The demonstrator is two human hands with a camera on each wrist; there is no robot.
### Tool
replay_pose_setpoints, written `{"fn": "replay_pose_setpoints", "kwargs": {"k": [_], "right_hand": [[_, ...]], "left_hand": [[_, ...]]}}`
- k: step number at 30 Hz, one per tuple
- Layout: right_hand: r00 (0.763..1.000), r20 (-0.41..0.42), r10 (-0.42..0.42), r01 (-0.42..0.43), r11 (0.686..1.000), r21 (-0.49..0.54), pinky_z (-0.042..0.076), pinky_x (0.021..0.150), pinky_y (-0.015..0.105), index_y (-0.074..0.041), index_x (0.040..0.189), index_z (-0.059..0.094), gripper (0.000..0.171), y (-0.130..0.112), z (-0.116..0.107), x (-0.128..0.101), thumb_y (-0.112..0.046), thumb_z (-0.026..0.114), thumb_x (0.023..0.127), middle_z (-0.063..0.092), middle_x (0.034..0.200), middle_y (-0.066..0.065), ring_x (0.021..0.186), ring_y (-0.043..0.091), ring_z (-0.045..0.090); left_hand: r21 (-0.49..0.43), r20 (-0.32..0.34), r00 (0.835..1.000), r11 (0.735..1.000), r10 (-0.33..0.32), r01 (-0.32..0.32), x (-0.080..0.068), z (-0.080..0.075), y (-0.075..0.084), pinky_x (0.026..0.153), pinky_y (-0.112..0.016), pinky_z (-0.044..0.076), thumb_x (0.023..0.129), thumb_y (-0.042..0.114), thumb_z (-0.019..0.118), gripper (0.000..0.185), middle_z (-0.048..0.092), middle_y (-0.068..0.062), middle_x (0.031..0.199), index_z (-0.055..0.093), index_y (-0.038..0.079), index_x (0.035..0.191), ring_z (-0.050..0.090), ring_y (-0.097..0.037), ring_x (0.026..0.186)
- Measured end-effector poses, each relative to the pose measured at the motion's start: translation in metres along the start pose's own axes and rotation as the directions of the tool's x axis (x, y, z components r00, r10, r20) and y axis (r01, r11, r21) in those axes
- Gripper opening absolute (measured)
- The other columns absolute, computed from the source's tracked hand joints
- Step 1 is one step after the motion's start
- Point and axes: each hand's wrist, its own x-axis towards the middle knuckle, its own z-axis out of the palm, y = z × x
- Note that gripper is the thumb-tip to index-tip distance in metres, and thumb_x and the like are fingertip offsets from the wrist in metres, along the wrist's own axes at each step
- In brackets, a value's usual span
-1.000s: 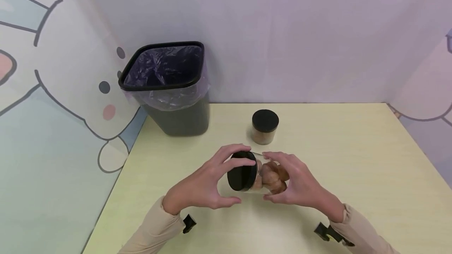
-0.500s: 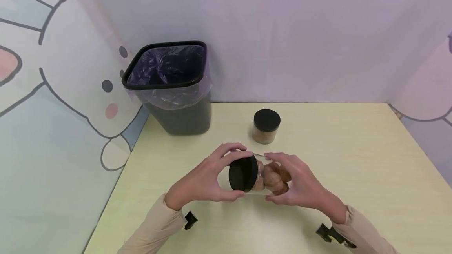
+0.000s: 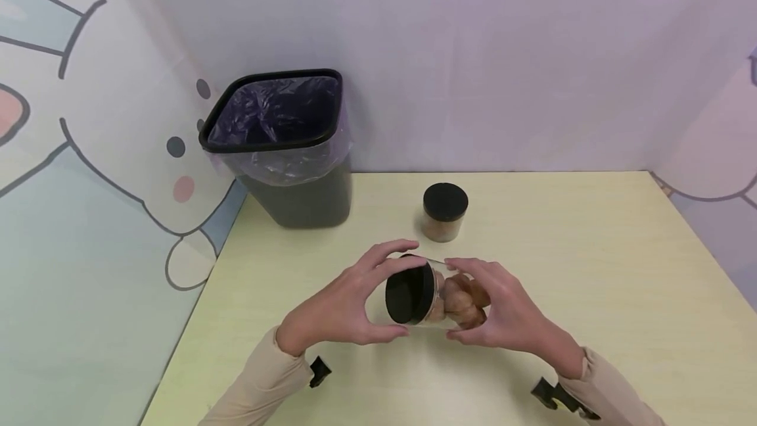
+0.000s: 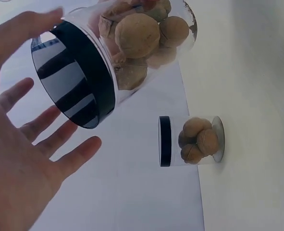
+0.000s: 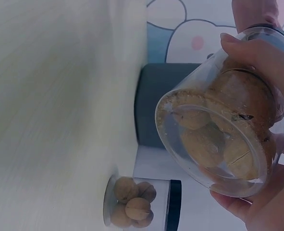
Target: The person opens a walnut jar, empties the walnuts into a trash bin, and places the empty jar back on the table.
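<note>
Clear plastic jars, two, round, black-lidded, walnut-filled: one jar [image 3: 440, 298] gripped sideways by right hand [image 3: 503, 314]; left hand [image 3: 337, 311] fingers curl round its smooth lid [image 3: 408, 294]; second jar [image 3: 444, 212] beyond the fingers.

Head view looks down; both close wrist views, seemingly sideways, share the jar [image 4: 117, 57].
</note>
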Motion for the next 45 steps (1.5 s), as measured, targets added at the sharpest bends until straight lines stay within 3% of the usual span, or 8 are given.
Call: {"fn": "replay_pose_setpoints", "kwargs": {"k": [6, 13, 20, 27, 33, 42, 45], "right_hand": [[1.000, -0.010, -0.008, 0.008, 1.000, 0.004, 0.045, 0.080, 0.038, -0.016, 0.131, 0.053, 0.097, 0.0006, 0.0006, -0.0002, -0.040, 0.093, 0.046, 0.060, 0.118, -0.003, 0.098, 0.015, 0.056], [1.000, 0.002, 0.010, -0.010, 1.000, 0.000, 0.045, 0.081, 0.039, -0.019, 0.132, 0.052, 0.097, 0.0007, 0.0011, 0.0010, -0.041, 0.092, 0.046, 0.061, 0.118, -0.002, 0.099, 0.014, 0.056], [1.000, 0.003, 0.017, -0.017, 1.000, 0.006, 0.046, 0.081, 0.041, -0.014, 0.130, 0.053, 0.096, 0.0009, 0.0022, 0.0000, -0.042, 0.092, 0.047, 0.061, 0.120, -0.001, 0.100, 0.017, 0.057], [1.000, -0.010, 0.022, -0.022, 1.000, 0.010, 0.047, 0.078, 0.038, -0.012, 0.129, 0.054, 0.096, 0.0008, 0.0020, -0.0011, -0.043, 0.092, 0.046, 0.061, 0.118, -0.001, 0.096, 0.014, 0.056], [1.000, -0.014, 0.027, -0.027, 1.000, 0.015, 0.046, 0.075, 0.034, -0.013, 0.128, 0.053, 0.097, 0.0011, 0.0027, -0.0015, -0.040, 0.093, 0.044, 0.063, 0.115, -0.001, 0.090, 0.010, 0.055], [0.999, 0.002, 0.053, -0.053, 0.997, 0.059, 0.045, 0.074, 0.030, -0.012, 0.130, 0.049, 0.100, 0.0016, 0.0027, -0.0020, -0.034, 0.094, 0.044, 0.061, 0.115, -0.005, 0.089, 0.008, 0.057], [0.998, 0.016, 0.068, -0.069, 0.994, 0.089, 0.045, 0.074, 0.028, -0.011, 0.131, 0.048, 0.099, 0.0004, 0.0017, -0.0017, -0.034, 0.094, 0.045, 0.060, 0.114, -0.006, 0.087, 0.008, 0.060]], "left_hand": [[-0.016, 0.007, 0.998, 0.997, 0.069, -0.069, -0.0002, -0.0001, 0.0011, 0.099, -0.031, 0.040, 0.072, 0.015, 0.076, 0.076, 0.027, 0.003, 0.149, 0.042, 0.025, 0.139, 0.032, -0.015, 0.133], [-0.012, -0.060, 0.998, 1.000, 0.022, -0.023, -0.0009, 0.0012, -0.0014, 0.098, -0.031, 0.041, 0.070, 0.026, 0.080, 0.075, 0.035, 0.004, 0.141, 0.047, 0.026, 0.137, 0.036, -0.013, 0.128], [-0.017, -0.151, 0.988, 0.999, -0.033, 0.031, 0.0001, 0.0052, -0.0016, 0.091, -0.032, 0.046, 0.068, 0.038, 0.081, 0.075, 0.041, 0.006, 0.130, 0.049, 0.026, 0.135, 0.043, -0.010, 0.118], [-0.056, -0.190, 0.981, 0.998, -0.043, 0.033, -0.0014, 0.0052, -0.0019, 0.082, -0.032, 0.050, 0.066, 0.035, 0.082, 0.076, 0.043, 0.004, 0.128, 0.050, 0.024, 0.134, 0.050, -0.016, 0.111], [-0.061, -0.212, 0.977, 0.998, -0.036, 0.024, -0.0045, 0.0033, -0.0033, 0.085, -0.034, 0.049, 0.065, 0.032, 0.083, 0.076, 0.044, 0.004, 0.128, 0.050, 0.023, 0.133, 0.050, -0.017, 0.111], [-0.059, -0.226, 0.974, 0.998, -0.023, 0.010, -0.0068, 0.0014, -0.0062, 0.079, -0.031, 0.050, 0.063, 0.029, 0.082, 0.076, 0.045, 0.002, 0.126, 0.050, 0.021, 0.132, 0.051, -0.021, 0.109], [-0.051, -0.230, 0.973, 0.999, -0.025, 0.014, -0.0076, 0.0007, -0.0070, 0.084, -0.033, 0.050, 0.063, 0.028, 0.082, 0.076, 0.045, 0.002, 0.127, 0.051, 0.022, 0.132, 0.049, -0.018, 0.111]]}}
